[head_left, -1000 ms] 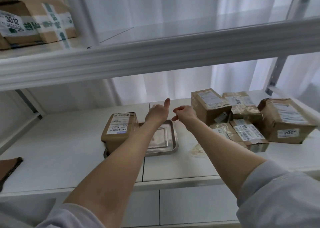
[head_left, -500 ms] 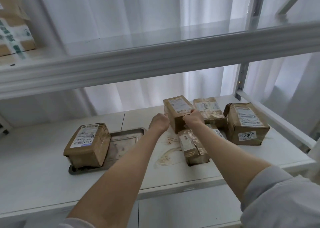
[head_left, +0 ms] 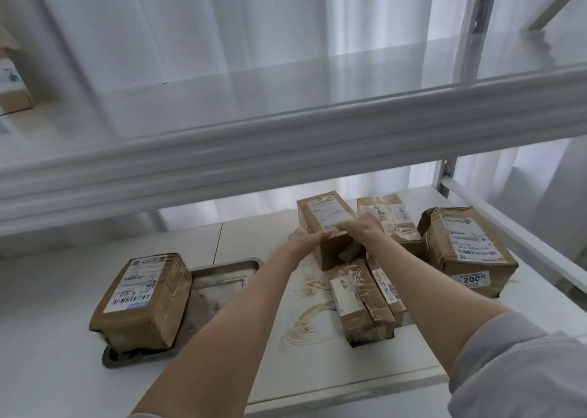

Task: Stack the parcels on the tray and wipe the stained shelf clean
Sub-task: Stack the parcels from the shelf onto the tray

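Brown taped parcel (head_left: 320, 223), white label, both hands gripping

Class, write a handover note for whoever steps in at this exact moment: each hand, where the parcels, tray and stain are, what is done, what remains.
Left-hand grip and right-hand grip both hold the labelled parcel at the back, one on each side.
A first parcel lies on the tray; the other parcels sit right of the stain on the shelf.
Done: first parcel on tray.
Left: stack the rest, wipe the stain.
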